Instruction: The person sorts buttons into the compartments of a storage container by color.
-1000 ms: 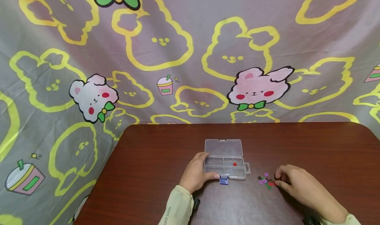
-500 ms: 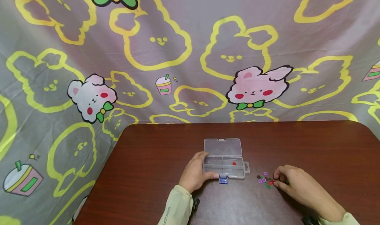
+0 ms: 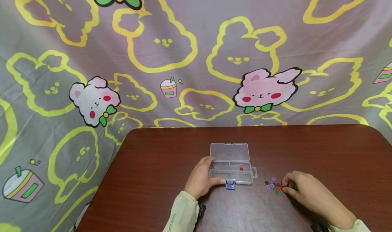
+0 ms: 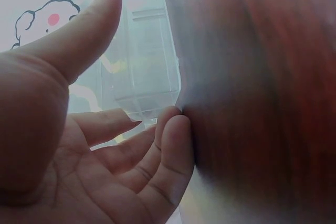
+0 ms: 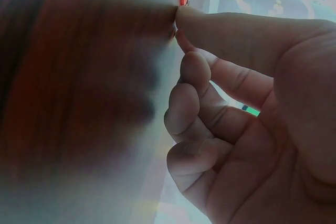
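In the head view a clear plastic compartment box point(image 3: 219, 175) stands on the table with its lid point(image 3: 229, 152) laid back and a blue latch point(image 3: 230, 185) at the front. My left hand point(image 3: 200, 179) grips the box's left end, thumb along the front wall and fingers round the side. One red disc point(image 3: 241, 169) lies in the back right compartment. To the right of the box is a small pile of purple, green, red and dark button-like discs point(image 3: 272, 185). At its right edge my right hand point(image 3: 304, 189) pinches a small red disc point(image 3: 282, 188) between thumb and index finger, low at the tabletop.
The brown wooden table point(image 3: 162, 164) reaches back to a patterned cloth point(image 3: 196, 55) hanging behind and at the left. A clear hanging tab point(image 3: 255, 172) sticks out from the box's right end, towards the pile.
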`<state>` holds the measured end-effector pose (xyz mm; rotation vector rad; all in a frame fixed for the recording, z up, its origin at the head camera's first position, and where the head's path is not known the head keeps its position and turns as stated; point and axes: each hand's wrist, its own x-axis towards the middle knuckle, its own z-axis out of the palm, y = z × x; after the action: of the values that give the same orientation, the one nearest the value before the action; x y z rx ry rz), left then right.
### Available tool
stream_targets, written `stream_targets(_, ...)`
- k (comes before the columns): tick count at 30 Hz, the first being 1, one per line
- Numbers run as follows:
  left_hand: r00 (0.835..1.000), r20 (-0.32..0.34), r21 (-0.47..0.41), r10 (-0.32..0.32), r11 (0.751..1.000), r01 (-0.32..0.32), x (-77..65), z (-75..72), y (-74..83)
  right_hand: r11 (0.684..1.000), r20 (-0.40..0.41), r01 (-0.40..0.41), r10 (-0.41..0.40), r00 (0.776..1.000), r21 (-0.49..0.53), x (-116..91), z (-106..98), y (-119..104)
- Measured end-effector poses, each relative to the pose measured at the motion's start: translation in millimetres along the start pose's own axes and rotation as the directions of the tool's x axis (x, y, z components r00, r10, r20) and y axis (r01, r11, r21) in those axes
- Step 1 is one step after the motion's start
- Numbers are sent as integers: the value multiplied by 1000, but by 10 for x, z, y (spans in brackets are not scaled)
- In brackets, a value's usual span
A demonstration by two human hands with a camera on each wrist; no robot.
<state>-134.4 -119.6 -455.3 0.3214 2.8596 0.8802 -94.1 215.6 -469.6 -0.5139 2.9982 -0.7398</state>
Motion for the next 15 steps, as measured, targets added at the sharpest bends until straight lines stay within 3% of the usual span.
stream_targets(15,1000,4,2,-7,1000,7,-4,11,-5,999,25,-40,40,999,-6,-9,-3,-2)
